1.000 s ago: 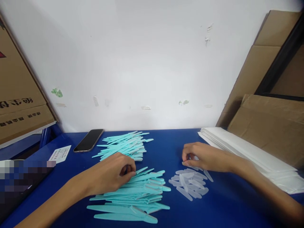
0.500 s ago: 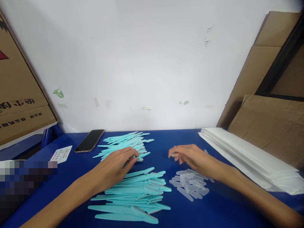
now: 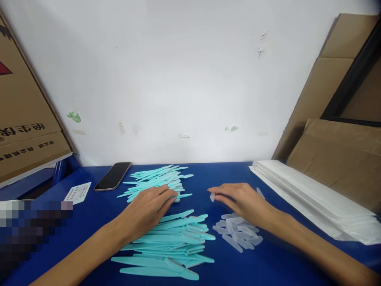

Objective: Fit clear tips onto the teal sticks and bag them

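My left hand point(image 3: 156, 204) is closed, thumb against fingers, around a turquoise eyebrow razor point(image 3: 185, 195) whose end sticks out to the right. Pinched between the thumb and fingers of my right hand point(image 3: 239, 196) is a small clear plastic blade cap point(image 3: 212, 197). A gap separates the cap from the razor. Beneath and in front of my left hand lies a pile of turquoise razors point(image 3: 175, 238), with a second razor pile point(image 3: 157, 176) behind that hand. Several loose clear caps point(image 3: 238, 230) lie heaped below my right hand.
A phone point(image 3: 113, 176) and a white printed card point(image 3: 77, 193) rest on the blue table point(image 3: 220, 174) at the left. White sheets or bags point(image 3: 309, 198) are stacked at the right. Cardboard point(image 3: 339, 159) stands along the right side, and a cardboard box point(image 3: 26, 99) at the left.
My right hand has shifted slightly left, and the cap in its fingertips now shows clearly. The razor in my left hand has turned from tilted to nearly level.
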Demonstrator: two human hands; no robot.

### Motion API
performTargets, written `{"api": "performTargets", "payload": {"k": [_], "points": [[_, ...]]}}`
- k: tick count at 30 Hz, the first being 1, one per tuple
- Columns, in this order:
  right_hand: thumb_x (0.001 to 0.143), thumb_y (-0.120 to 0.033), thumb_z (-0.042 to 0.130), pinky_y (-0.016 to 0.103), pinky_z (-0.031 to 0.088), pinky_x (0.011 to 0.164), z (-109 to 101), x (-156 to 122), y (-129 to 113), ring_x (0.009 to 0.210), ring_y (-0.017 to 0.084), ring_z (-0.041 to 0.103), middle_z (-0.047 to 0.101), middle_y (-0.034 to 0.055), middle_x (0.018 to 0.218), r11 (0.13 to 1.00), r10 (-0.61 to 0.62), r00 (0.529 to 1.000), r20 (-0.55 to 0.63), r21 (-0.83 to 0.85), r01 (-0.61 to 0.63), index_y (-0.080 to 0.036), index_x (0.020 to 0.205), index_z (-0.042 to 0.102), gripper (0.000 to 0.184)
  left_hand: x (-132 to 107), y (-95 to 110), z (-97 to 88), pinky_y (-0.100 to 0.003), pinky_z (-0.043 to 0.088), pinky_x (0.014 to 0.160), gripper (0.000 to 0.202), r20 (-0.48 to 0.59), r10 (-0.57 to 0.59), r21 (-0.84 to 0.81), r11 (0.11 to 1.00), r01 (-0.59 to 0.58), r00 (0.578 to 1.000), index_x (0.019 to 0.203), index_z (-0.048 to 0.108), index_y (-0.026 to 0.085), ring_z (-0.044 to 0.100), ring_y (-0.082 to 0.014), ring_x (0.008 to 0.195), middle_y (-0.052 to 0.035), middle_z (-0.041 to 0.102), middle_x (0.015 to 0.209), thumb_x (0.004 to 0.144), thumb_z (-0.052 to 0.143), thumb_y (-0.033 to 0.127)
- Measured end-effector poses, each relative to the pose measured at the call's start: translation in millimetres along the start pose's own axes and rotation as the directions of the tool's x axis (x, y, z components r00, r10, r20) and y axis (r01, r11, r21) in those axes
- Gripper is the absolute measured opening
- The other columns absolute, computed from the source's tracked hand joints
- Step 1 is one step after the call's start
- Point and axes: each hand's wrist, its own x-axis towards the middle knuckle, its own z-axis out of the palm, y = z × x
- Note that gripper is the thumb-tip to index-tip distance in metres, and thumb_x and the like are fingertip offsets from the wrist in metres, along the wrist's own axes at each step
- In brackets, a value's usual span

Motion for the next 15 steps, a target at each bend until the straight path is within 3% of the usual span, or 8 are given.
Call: {"api": "performTargets", "payload": {"k": [3,5,10,15], "points": [[0.107,-0.039,0.043,0.028,0.053,0.069,0,0,-2,0.082,0.019,0.073,0.076,0.0055,0.101,0.995,-0.057,0.997,-0.057,-0.086,0.052,-0.021,0.111,0.074,0.036,0,2,1.4,-0.028,0.047,0.064,0.028,-0.059,0.108,0.018,0.994,-0.107,0.992,0.116,0.063,0.020,0.063,-0.0173,0.073,-0.0038,0.066,0.089,0.108,0.036,0.025],[0.108,-0.039,0.040,0.027,0.051,0.064,0,0,-7,0.077,0.018,0.072,0.075,0.0058,0.098,0.994,-0.062,0.996,-0.063,-0.099,0.056,-0.019,0.110,0.072,0.037,0,4,2.7,-0.026,0.043,0.058,0.029,-0.083,0.167,0.040,0.986,-0.164,0.982,0.115,0.062,0.020,0.060,-0.0148,0.066,-0.0024,0.064,0.084,0.109,0.035,0.025],[0.109,-0.034,0.037,0.025,0.044,0.058,1,-1,-18,0.067,0.014,0.066,0.071,0.0038,0.087,0.986,-0.130,0.991,-0.041,-0.110,0.125,-0.019,0.119,0.069,0.037,-1,8,5.6,-0.024,0.028,0.045,0.023,-0.179,0.195,0.109,0.978,-0.178,0.964,0.118,0.058,0.022,0.048,-0.0097,0.049,0.0003,0.064,0.085,0.109,0.037,0.024],[0.109,-0.032,0.039,0.025,0.039,0.055,3,-1,-19,0.067,0.013,0.064,0.069,0.0030,0.086,0.970,-0.175,0.984,-0.022,-0.174,0.169,-0.020,0.120,0.069,0.034,-1,8,3.5,-0.024,0.026,0.045,0.019,-0.216,0.224,0.140,0.970,-0.197,0.950,0.120,0.055,0.023,0.048,-0.0089,0.049,0.0005,0.067,0.087,0.108,0.040,0.023]]}}
